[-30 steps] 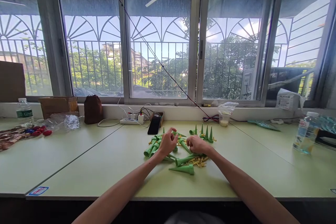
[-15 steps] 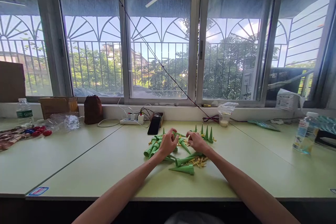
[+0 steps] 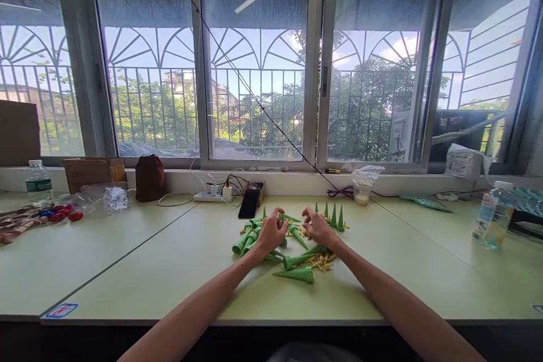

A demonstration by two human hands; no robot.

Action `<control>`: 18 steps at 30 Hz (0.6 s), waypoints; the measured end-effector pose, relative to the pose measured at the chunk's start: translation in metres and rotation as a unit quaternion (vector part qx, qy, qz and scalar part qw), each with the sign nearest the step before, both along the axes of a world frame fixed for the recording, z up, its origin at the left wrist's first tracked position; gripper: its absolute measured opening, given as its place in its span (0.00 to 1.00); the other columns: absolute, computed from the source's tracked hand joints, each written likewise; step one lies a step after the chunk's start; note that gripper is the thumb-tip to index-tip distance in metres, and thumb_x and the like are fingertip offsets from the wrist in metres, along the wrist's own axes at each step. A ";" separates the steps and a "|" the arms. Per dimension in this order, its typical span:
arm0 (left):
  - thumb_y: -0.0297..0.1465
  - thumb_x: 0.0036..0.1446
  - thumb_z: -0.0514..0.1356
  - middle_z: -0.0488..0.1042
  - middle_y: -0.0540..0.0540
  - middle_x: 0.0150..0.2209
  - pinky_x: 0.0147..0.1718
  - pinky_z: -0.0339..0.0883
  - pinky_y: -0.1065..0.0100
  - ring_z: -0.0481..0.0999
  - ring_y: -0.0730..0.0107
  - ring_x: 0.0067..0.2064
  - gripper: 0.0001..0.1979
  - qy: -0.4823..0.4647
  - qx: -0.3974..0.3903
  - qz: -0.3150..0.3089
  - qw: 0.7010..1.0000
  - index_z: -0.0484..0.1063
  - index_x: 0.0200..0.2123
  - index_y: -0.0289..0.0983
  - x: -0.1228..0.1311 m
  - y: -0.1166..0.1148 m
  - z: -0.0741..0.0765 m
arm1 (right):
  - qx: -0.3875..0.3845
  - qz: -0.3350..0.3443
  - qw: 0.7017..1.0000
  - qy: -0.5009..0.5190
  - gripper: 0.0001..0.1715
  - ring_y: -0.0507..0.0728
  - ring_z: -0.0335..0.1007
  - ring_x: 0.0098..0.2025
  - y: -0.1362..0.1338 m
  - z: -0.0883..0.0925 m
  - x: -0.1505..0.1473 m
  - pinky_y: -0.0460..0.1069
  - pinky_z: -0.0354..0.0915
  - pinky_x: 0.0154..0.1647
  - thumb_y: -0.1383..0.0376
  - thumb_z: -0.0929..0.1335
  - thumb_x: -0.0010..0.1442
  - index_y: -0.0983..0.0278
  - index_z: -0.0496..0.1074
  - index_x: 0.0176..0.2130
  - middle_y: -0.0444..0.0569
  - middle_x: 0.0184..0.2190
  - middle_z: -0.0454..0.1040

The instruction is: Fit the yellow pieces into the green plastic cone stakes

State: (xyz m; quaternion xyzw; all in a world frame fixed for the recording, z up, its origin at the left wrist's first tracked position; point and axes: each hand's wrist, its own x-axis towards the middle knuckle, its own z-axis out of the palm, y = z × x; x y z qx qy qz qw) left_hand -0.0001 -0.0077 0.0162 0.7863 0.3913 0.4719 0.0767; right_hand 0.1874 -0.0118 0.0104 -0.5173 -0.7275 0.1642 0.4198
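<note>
A heap of green plastic cones [image 3: 246, 236] lies on the pale green table [image 3: 169, 271], mixed with small yellow pieces [image 3: 321, 261]. My left hand [image 3: 270, 232] is curled around one green cone at the middle of the heap. My right hand [image 3: 317, 227] hovers just right of it with fingers apart, fingertips over the yellow pieces. Three cones [image 3: 333, 216] stand upright behind my right hand. Two more cones [image 3: 298, 274] lie on their sides nearest to me.
A black phone [image 3: 249, 202] and a white power strip [image 3: 212, 195] lie behind the heap. A water bottle [image 3: 491, 215] stands at right, another bottle [image 3: 38, 182], a cardboard box [image 3: 94, 170], a brown pouch [image 3: 150, 177] and red and blue beads [image 3: 63, 212] at left. A bagged cup [image 3: 363, 185] sits by the window.
My right hand has moved slightly forward and left and its fingers have opened from a fist. My left hand has stayed in place on its cone.
</note>
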 end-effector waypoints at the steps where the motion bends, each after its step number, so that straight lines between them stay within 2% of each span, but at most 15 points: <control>1: 0.33 0.56 0.55 0.57 0.60 0.16 0.25 0.50 0.72 0.59 0.75 0.19 0.10 0.002 -0.001 0.001 1.000 0.65 0.41 0.36 0.000 0.000 0.000 | -0.009 0.013 1.000 0.015 0.13 0.50 0.69 0.21 0.002 -0.002 0.000 0.44 0.63 0.19 0.74 0.63 0.58 0.63 0.64 0.44 0.47 0.32 0.72; 7: 0.33 0.56 0.55 0.60 0.59 0.16 0.25 0.51 0.72 0.60 0.75 0.19 0.10 0.012 -0.012 0.005 1.000 0.66 0.41 0.36 0.000 0.002 -0.003 | 0.028 0.042 0.998 0.029 0.11 0.50 0.70 0.22 0.008 -0.008 0.000 0.43 0.66 0.18 0.73 0.63 0.59 0.63 0.62 0.43 0.47 0.32 0.71; 13: 0.31 0.54 0.57 0.62 0.58 0.17 0.25 0.52 0.72 0.62 0.74 0.20 0.10 0.008 -0.019 0.011 1.000 0.68 0.40 0.36 0.001 0.003 -0.002 | 0.056 0.028 0.998 -0.005 0.11 0.50 0.70 0.23 0.009 -0.007 -0.001 0.44 0.67 0.23 0.73 0.65 0.57 0.64 0.64 0.42 0.46 0.31 0.72; 18: 0.30 0.54 0.57 0.64 0.57 0.18 0.26 0.52 0.73 0.64 0.74 0.22 0.08 0.028 -0.024 0.023 0.999 0.70 0.39 0.35 0.001 0.001 0.000 | 0.050 0.049 0.998 0.006 0.13 0.50 0.70 0.23 0.012 -0.011 -0.003 0.43 0.66 0.23 0.73 0.64 0.57 0.64 0.64 0.43 0.46 0.30 0.73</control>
